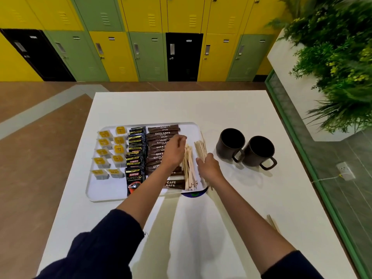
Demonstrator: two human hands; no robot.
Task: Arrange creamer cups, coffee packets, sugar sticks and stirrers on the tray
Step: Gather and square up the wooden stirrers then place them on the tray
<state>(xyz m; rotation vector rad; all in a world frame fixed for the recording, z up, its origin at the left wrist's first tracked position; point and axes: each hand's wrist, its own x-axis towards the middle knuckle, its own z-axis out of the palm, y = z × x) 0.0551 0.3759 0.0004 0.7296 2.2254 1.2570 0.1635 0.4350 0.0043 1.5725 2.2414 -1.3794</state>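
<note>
While the left hand (pixel 174 150) hovers loosely curled, right fingers (pixel 207 158) pinch stirrers (pixel 201 149) at the tray (pixel 104 195) edge.

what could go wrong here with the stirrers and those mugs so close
1. The right hand grips a fanned bundle of thin stirrers right at the tray edge; loose ones could slide off onto the table.
2. The two dark mugs stand just right of that hand, so a sideways sweep might knock them.
3. The left hand hovers over the sugar sticks and could disturb the neat row.
</note>
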